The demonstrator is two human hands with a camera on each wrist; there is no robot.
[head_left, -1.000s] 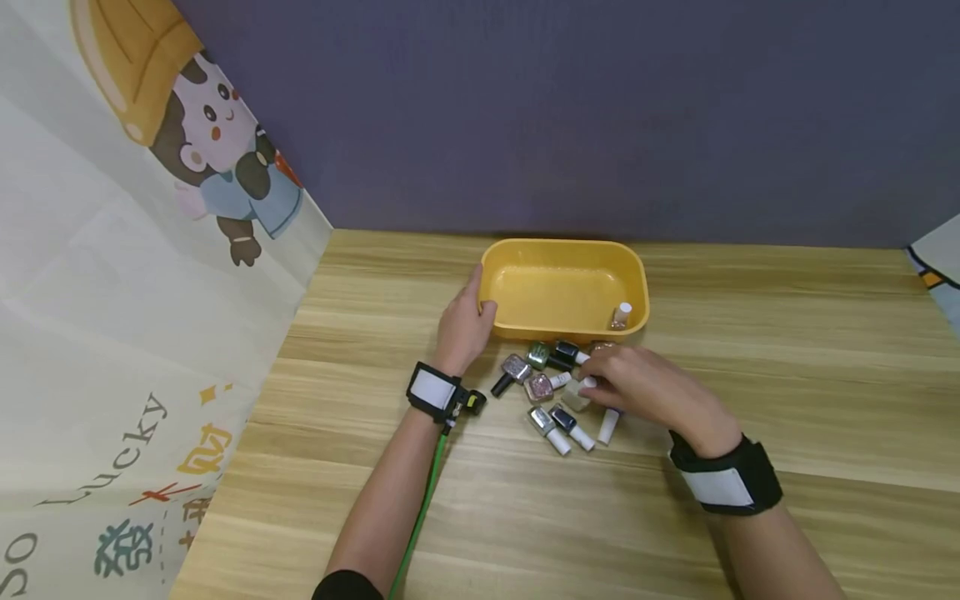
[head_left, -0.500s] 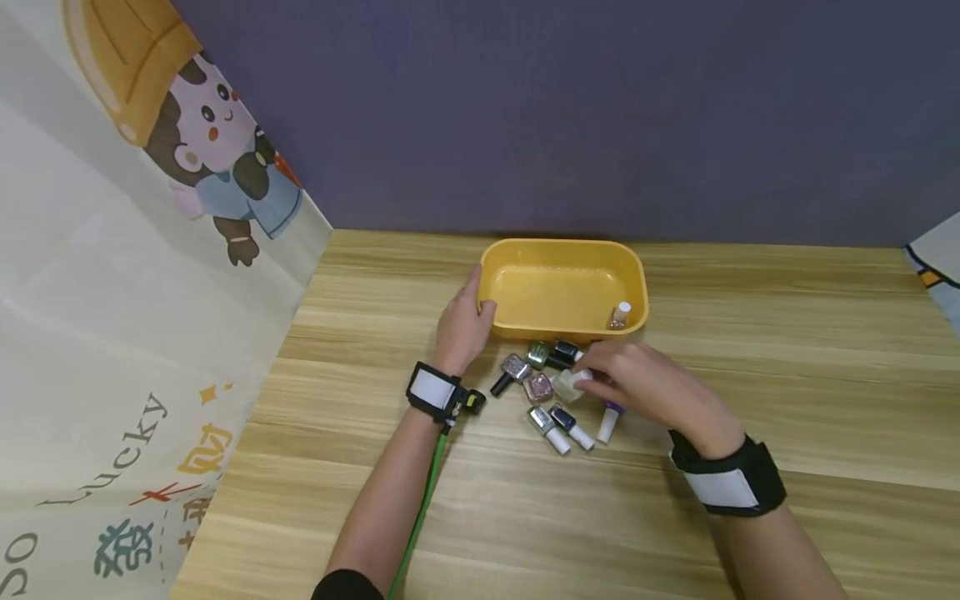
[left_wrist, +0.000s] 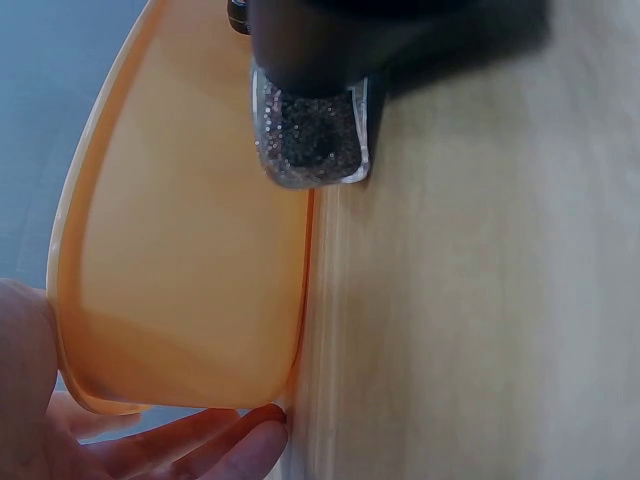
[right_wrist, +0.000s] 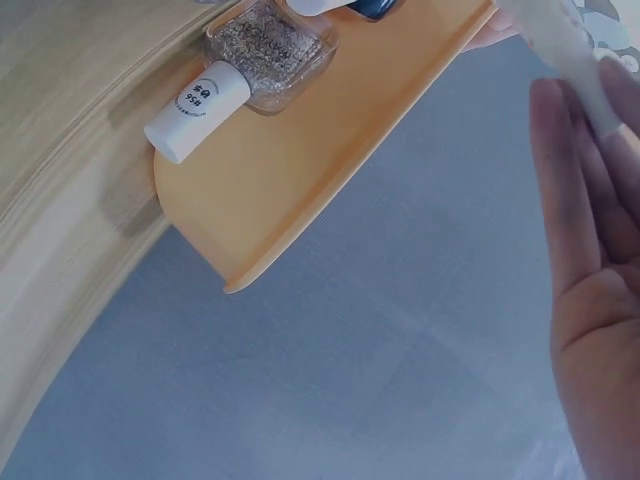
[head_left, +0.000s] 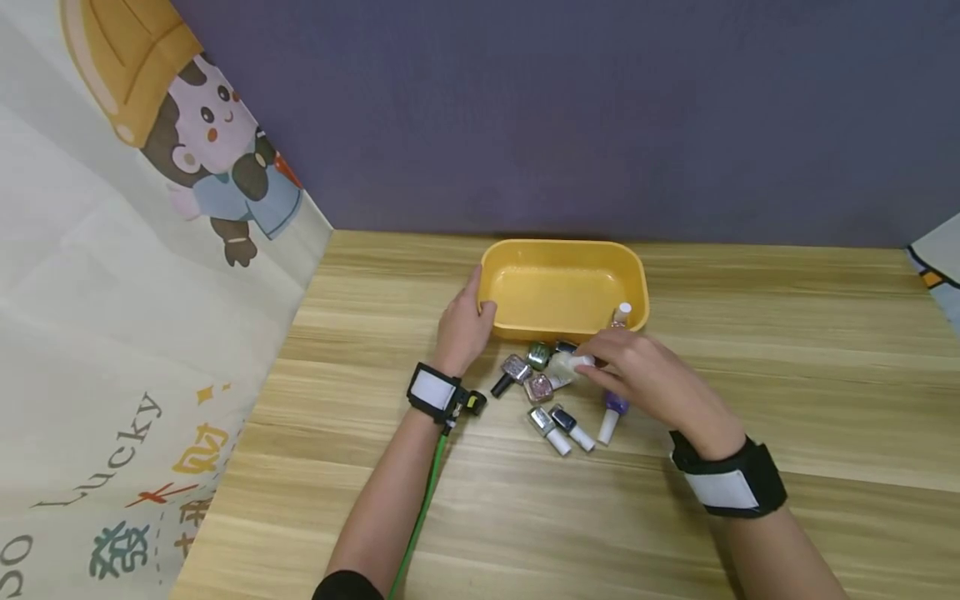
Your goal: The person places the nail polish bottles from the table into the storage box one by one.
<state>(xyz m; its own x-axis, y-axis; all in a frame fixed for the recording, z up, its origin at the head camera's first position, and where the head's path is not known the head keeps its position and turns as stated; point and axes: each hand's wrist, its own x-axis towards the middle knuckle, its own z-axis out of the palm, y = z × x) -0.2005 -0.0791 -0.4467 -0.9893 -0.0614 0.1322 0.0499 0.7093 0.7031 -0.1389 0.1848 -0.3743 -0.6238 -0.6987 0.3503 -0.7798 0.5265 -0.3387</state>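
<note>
My right hand [head_left: 645, 371] pinches a whitish, clear nail polish bottle [head_left: 558, 368] by its white cap, over the pile at the tub's near side. In the right wrist view this bottle [right_wrist: 550, 40] shows above the fingertips. My left hand [head_left: 461, 337] holds the left end of a yellow tub [head_left: 547, 292], thumb by the near corner and fingers along the outside. One nail polish bottle [head_left: 621, 314] with a white cap stands inside the tub's right end. Below the tub lie a green bottle [head_left: 537, 356], a pink glitter bottle [head_left: 537, 387] and a purple bottle [head_left: 617, 403].
A silver bottle [head_left: 538, 418] and a navy bottle [head_left: 562, 417] lie nearest the person. A lavender glitter bottle [head_left: 515, 367] with a black cap lies left of the pile. A dark panel [head_left: 600, 117] stands behind the wooden table [head_left: 787, 350].
The right hand has moved the whitish bottle up from its place in the pile, slightly left and toward the tub, uncovering the purple bottle. The left hand and tub have stayed put.
</note>
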